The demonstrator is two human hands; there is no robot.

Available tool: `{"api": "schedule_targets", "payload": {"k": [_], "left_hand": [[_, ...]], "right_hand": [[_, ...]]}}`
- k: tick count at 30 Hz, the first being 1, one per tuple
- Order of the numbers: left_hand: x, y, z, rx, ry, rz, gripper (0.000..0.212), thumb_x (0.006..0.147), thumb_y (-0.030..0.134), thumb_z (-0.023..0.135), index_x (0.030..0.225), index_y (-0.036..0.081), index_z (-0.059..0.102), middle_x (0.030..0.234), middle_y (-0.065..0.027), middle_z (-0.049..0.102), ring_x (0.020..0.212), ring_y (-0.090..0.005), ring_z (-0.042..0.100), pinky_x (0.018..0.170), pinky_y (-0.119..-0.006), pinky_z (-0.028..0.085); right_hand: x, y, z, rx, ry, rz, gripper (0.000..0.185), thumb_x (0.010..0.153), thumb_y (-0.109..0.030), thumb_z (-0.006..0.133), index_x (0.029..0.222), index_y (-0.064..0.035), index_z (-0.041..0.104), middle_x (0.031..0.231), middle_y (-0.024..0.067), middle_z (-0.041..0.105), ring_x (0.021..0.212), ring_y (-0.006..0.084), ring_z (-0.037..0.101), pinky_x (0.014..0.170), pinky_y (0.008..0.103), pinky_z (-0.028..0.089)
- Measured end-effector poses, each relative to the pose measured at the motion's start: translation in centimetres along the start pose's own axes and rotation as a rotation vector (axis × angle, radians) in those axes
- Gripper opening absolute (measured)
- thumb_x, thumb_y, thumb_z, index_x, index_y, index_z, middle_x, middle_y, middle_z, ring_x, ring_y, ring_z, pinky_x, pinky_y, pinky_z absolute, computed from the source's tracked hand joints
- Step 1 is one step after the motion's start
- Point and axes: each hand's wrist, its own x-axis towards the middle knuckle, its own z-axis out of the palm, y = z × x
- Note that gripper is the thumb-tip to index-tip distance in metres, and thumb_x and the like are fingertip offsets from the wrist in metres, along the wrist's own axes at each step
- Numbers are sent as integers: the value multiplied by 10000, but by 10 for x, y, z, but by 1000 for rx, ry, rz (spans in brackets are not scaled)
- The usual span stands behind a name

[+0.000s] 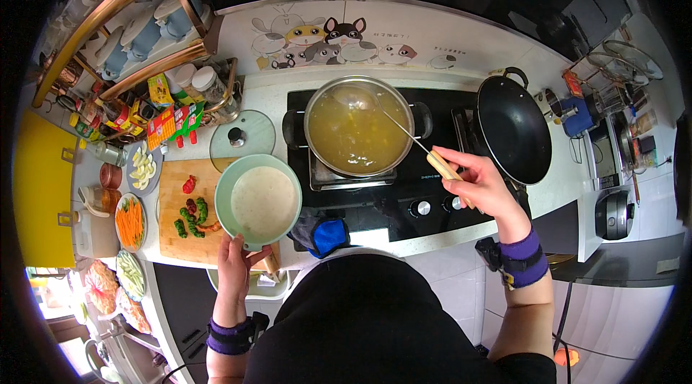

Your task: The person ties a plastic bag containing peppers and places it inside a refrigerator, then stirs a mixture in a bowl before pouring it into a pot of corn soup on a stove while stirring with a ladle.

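Note:
My left hand [238,257] grips the rim of a pale green bowl [220,203] that holds a whitish liquid, left of the stove. In my right hand [471,178] is the wooden handle of a metal ladle [400,124]. The ladle's head lies in yellowish broth [354,135] near the far side of a two-handled pot [408,154]. That pot stands on the left burner of the black cooktop [346,211]. Whether the broth is boiling I cannot tell.
An empty black wok [513,130] sits on the right. Left are a glass lid [259,135], a wooden cutting board [178,184] with red and green peppers [201,211], a plate of carrot strips [130,222] and seasoning jars [205,81]. A blue and grey cloth [328,237] lies at the counter's front edge.

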Motion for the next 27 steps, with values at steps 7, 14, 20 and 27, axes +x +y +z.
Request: {"api": "schedule_targets", "payload": {"k": [7, 14, 20, 27], "left_hand": [[2, -5, -5, 1, -7, 12, 339, 1006, 156, 375, 1299, -9, 418, 1118, -161, 596, 891, -286, 672, 776, -387, 606], [1, -8, -9, -22, -1, 0, 331, 1007, 161, 388, 1293, -4, 419, 1131, -165, 586, 887, -290, 673, 772, -388, 608], [3, -10, -12, -41, 3, -2, 326, 1003, 155, 394, 1284, -6, 430, 1083, -145, 587, 885, -294, 675, 774, -388, 609], [5, -6, -7, -57, 17, -14, 330, 1003, 145, 384, 1290, -10, 437, 1048, -126, 585, 888, -286, 675, 777, -379, 607]], "right_hand": [[23, -36, 0, -845, 65, -309, 506, 804, -35, 657, 1302, -57, 571, 877, 68, 555, 708, 96, 573, 613, 260, 472], [24, -74, -13, -628, -63, 115, 529, 788, -112, 611, 1302, -5, 549, 750, 126, 672, 571, 179, 625, 545, 294, 495], [21, -81, -30, -344, -217, 238, 500, 799, -41, 615, 1286, 49, 551, 759, 80, 662, 480, 107, 585, 427, 229, 459], [21, -57, -25, -14, -231, 351, 458, 798, -161, 652, 1219, 14, 619, 815, 69, 673, 502, 103, 584, 429, 211, 450]]}}
